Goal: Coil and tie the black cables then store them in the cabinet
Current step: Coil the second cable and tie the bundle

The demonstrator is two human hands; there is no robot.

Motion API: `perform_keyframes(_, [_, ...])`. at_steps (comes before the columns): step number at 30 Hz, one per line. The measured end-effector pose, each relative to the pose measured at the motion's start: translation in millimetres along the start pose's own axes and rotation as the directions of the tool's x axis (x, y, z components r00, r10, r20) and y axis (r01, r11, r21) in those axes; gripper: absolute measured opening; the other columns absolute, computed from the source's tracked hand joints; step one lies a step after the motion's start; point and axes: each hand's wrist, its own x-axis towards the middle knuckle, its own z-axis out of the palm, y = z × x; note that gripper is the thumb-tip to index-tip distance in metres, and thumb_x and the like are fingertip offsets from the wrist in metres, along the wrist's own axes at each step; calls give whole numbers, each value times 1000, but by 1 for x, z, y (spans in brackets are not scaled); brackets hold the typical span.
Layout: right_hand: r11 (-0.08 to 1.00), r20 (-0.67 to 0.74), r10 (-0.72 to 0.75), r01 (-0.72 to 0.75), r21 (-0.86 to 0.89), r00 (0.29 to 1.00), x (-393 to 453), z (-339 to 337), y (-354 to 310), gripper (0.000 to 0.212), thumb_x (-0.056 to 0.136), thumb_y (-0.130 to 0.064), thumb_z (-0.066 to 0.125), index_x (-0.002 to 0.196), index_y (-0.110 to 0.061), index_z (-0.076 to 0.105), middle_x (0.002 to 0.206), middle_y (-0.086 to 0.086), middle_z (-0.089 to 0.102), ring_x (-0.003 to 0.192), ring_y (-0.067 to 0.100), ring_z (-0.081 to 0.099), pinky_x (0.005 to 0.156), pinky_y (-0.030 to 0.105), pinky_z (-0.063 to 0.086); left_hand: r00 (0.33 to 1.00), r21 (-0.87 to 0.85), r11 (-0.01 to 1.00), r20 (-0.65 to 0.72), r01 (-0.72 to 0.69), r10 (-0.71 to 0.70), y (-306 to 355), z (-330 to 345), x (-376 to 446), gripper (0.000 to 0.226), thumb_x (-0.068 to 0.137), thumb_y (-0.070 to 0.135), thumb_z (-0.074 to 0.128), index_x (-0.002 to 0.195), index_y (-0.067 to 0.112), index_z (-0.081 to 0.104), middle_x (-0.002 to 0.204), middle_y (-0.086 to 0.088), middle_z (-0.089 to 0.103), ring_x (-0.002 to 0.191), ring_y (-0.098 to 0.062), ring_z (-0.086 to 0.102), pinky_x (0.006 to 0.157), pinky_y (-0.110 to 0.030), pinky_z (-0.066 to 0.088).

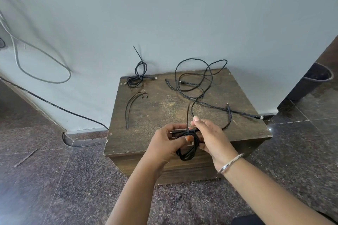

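Both hands hold a coiled black cable (188, 149) over the front edge of a low wooden cabinet (164, 107). My left hand (168, 142) grips the coil with a plug sticking out between the fingers. My right hand (210, 137) pinches a black zip tie (187, 115) wrapped round the coil, its tail pointing up. A tied black coil (137, 76) with a zip tie tail leans at the cabinet's back left. A loose black cable (197, 80) sprawls across the back right. Another loose cable (237, 112) lies along the right side. Spare zip ties (130, 106) lie on the left.
A grey wall stands behind the cabinet. A grey cord (36, 64) hangs on the wall at left and a black cord (54, 106) runs along the floor there. A dark bin (318, 75) sits at the far right. The floor is dark speckled stone.
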Motion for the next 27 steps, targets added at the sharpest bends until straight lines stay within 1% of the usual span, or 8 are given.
perform_keyframes(2, [1000,25,4,-5,31,1000,-1,-1,0,31,89,-42,58,92,-12,62,68,-3,70,63,7,68,51,20,52,1000,-75,997,-31,0,-2,1,-2,1,28,79,6,74,104,18,67,98,-14,73,86,-21,70,71,-29,56])
perform_keyframes(5, [1000,49,9,-10,20,999,-3,0,3,32,85,-47,61,96,-17,62,95,3,72,89,14,69,64,26,55,998,-194,981,-56,1,-12,2,-5,3,31,80,5,73,108,16,66,101,-14,73,94,-27,70,82,-40,56])
perform_keyframes(7, [1000,52,11,-12,13,999,-4,2,4,30,82,-45,65,100,-20,63,102,5,71,96,17,68,68,27,54,997,-260,965,-75,-8,-12,2,-8,4,32,80,4,72,109,15,64,102,-14,73,95,-26,69,86,-41,56])
perform_keyframes(10, [1000,64,8,-7,-18,998,-5,3,5,26,81,-35,70,102,-21,64,99,4,72,89,14,69,68,26,54,996,-392,920,-90,-21,-16,4,-11,5,34,80,1,70,112,11,61,103,-16,72,90,-22,70,74,-33,58])
perform_keyframes(13, [1000,111,6,-4,-15,994,-8,5,6,22,81,-26,72,102,-20,64,89,-3,73,80,6,69,68,25,54,995,-506,862,-89,-17,-33,5,-14,6,36,77,-2,69,111,6,60,98,-17,73,83,-19,70,63,-26,57])
perform_keyframes(17, [1000,116,-4,2,15,993,-11,10,8,21,82,-14,71,101,-19,64,91,2,73,78,9,68,68,24,56,996,-537,844,-83,-12,-39,5,-15,8,31,79,-4,67,108,6,62,94,-16,72,79,-17,70,63,-25,57])
perform_keyframes(22, [999,59,-5,2,54,998,-8,14,9,19,81,-8,71,96,-18,65,84,0,72,73,7,68,62,19,54,995,-548,836,-90,-16,-41,6,-15,10,33,78,-4,68,108,5,62,93,-16,71,77,-17,70,67,-26,58])
perform_keyframes(27, [994,2,12,-13,111,1000,0,16,4,20,81,-6,70,98,-14,65,88,7,71,77,12,68,67,25,54,994,-533,845,-105,-38,-21,7,-13,12,33,81,-2,68,112,5,59,96,-12,73,79,-18,71,61,-27,57])
